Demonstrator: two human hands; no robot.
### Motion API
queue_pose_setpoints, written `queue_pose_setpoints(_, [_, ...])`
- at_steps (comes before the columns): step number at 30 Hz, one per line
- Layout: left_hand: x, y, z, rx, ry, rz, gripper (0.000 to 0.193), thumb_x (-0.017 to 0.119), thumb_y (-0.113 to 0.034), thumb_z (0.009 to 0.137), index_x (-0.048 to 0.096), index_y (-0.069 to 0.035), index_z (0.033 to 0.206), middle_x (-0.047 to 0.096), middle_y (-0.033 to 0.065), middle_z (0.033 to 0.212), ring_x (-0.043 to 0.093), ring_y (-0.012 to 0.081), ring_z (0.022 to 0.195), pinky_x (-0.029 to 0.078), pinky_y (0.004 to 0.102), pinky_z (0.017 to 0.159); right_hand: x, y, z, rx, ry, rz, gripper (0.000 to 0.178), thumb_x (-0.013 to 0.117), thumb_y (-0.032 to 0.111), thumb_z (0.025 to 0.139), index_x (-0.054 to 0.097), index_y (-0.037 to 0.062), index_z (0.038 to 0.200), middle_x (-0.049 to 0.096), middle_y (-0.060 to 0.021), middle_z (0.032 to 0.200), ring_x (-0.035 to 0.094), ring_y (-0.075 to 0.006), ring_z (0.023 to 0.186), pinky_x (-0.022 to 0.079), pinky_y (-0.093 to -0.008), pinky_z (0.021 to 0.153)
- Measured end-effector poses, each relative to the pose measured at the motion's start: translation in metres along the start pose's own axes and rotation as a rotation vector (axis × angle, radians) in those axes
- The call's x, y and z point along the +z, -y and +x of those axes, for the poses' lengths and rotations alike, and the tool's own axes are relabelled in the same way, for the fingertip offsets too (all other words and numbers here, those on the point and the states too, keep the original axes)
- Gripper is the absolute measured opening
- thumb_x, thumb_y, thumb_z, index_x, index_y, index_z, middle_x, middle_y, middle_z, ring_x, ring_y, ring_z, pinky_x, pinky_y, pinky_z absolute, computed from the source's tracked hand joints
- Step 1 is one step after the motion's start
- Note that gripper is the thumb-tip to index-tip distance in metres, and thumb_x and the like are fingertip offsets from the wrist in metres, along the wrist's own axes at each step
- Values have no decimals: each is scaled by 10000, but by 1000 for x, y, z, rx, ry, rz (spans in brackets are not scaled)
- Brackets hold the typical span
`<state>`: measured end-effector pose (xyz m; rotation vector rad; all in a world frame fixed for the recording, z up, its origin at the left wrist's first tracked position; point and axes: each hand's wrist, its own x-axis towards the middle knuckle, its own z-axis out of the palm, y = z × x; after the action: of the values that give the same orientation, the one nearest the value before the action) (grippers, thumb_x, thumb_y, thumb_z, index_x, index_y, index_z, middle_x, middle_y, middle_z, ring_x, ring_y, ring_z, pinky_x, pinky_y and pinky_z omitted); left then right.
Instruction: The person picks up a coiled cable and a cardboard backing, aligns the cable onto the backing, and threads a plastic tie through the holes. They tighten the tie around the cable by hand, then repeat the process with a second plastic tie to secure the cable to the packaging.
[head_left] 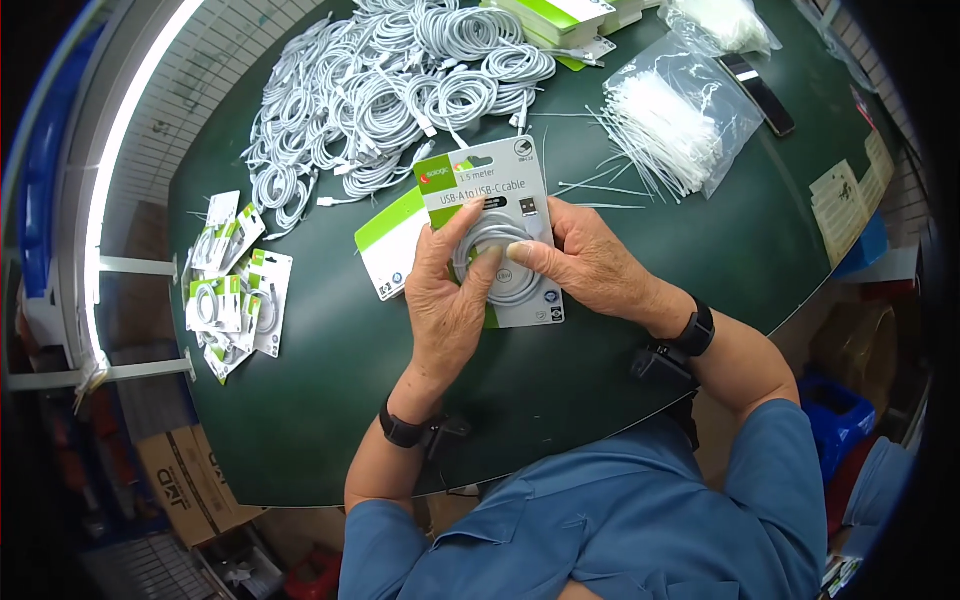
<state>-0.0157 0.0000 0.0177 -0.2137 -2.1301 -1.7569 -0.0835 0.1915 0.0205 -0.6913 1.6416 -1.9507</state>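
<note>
A white and green backing card (505, 172) is held up over the table between my two hands. A coiled white USB cable (527, 290) lies against the card's front. My left hand (447, 292) grips the card's left side, its thumb pressing on the coil and a finger reaching across the card. My right hand (605, 262) closes on the right edge, thumb on the coil and the other fingers behind the card. Partly hidden beneath the held card, a stack of similar cards (390, 240) lies on the table.
A big heap of coiled white cables (400, 90) covers the far side of the green table (330, 410). Carded cables (235, 290) are piled at the left. White cable ties (660, 130) spill from a clear bag at the right, near a phone (760, 95).
</note>
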Motion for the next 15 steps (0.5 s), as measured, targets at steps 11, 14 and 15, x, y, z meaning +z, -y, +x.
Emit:
queue_pose_setpoints(11, [5, 7, -2, -5, -10, 32, 349, 775, -60, 963, 710, -74, 1305, 640, 94, 1253, 645, 204, 1160, 521, 337, 1005, 11, -2, 0, -124, -24, -79, 445, 672, 252, 1072, 551, -19, 1403, 693, -102, 1277, 645, -132, 1133, 557, -310, 973])
queue_pose_setpoints(14, [10, 10, -3, 30, -20, 59, 293, 771, -59, 966, 728, -78, 1255, 652, 104, 1218, 648, 201, 1154, 523, 329, 998, 11, -3, -2, -100, -27, -81, 459, 677, 249, 1068, 542, -22, 1412, 691, -109, 1278, 653, -135, 1126, 563, -309, 965])
queue_pose_setpoints(15, [9, 11, -3, 17, -26, 55, 293, 771, -59, 966, 728, -78, 1255, 652, 104, 1218, 648, 201, 1154, 523, 329, 998, 10, -2, -2, -86, -28, -88, 466, 680, 248, 1066, 538, -24, 1417, 691, -113, 1279, 657, -136, 1122, 566, -309, 961])
